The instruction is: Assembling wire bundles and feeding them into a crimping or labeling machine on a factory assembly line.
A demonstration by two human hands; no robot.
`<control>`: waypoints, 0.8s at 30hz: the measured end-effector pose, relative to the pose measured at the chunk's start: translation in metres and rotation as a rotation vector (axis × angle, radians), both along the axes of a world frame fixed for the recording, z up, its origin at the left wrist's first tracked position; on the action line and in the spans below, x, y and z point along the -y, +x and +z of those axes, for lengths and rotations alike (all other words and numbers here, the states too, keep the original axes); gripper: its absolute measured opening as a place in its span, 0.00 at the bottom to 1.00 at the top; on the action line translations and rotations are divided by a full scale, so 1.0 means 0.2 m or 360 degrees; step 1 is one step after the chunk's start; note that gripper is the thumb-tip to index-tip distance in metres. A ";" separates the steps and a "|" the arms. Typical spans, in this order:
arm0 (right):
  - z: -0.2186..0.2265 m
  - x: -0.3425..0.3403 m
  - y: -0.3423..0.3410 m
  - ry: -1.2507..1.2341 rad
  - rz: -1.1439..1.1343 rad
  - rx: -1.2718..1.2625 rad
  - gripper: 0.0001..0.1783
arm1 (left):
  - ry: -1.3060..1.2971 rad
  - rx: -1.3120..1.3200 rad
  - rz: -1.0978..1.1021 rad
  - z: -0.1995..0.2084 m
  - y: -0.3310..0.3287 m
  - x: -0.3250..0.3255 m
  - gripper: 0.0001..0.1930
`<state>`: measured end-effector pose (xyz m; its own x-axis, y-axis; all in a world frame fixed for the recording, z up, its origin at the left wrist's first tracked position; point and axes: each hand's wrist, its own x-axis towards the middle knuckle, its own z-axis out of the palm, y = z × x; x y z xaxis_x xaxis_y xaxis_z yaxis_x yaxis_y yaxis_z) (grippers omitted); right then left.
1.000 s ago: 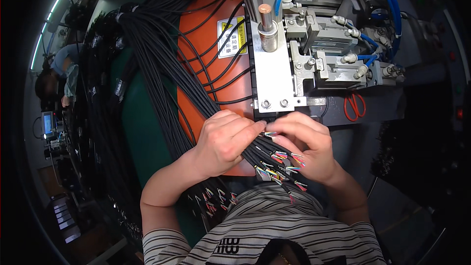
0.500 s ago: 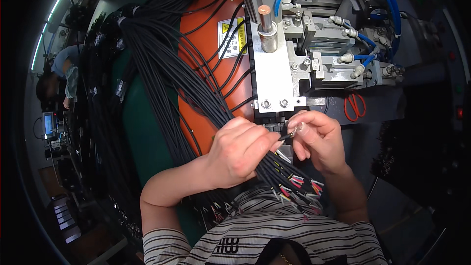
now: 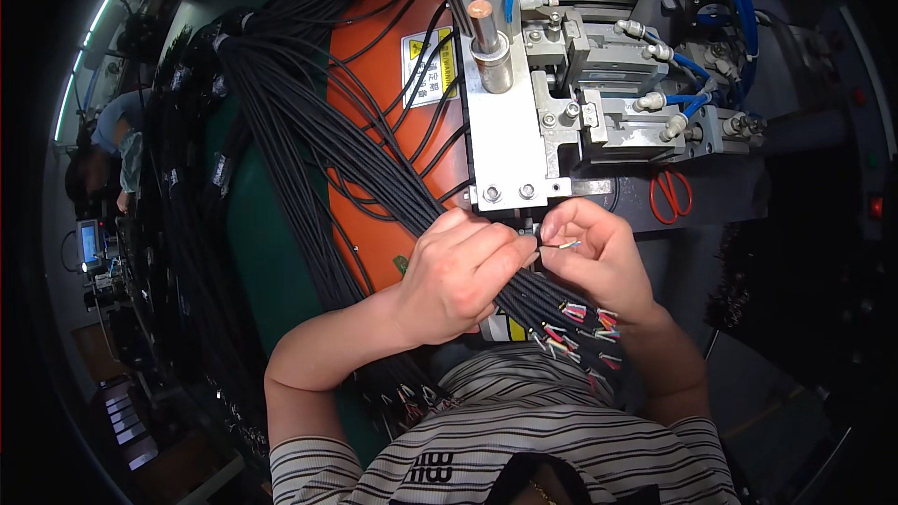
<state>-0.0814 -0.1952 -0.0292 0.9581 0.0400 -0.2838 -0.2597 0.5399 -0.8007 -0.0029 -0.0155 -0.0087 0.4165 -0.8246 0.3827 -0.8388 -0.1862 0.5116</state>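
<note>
My left hand [image 3: 463,266] is closed at a bundle of black cables [image 3: 533,295], its thumb and index finger pinching one cable close to its end. Facing it, my right hand [image 3: 599,252] has thumb and index finger bent around that same end. Thin light-coloured wire ends [image 3: 565,245] stick out beside the right fingertips. Below both hands, the other cables fan out in stripped tips [image 3: 561,337] with red, white and yellow wires. Just beyond my fingers stands the metal press plate [image 3: 505,150] of a machine.
Pneumatic cylinders [image 3: 622,75] with blue hoses [image 3: 744,0] fill the far right. Red looped handles [image 3: 670,198] lie right of the plate. Long cables cross an orange panel [image 3: 374,248] and a green surface [image 3: 267,234]. Another person [image 3: 117,126] is at the far left.
The view has shifted slightly, so the machine sits farther left. My right fingers have come closer to the left ones, and thin wire ends now show beside them.
</note>
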 end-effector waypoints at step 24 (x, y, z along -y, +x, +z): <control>-0.02 0.04 -0.03 -0.0338 0.0037 0.0444 0.10 | 0.0019 -0.0601 -0.0182 0.06 0.08 -0.03 0.10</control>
<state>-0.0866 -0.2026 -0.0332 0.9994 0.0309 -0.0153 -0.0251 0.3499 -0.9364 0.0136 -0.0100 0.0027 0.4315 -0.8773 0.2101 -0.6076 -0.1106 0.7865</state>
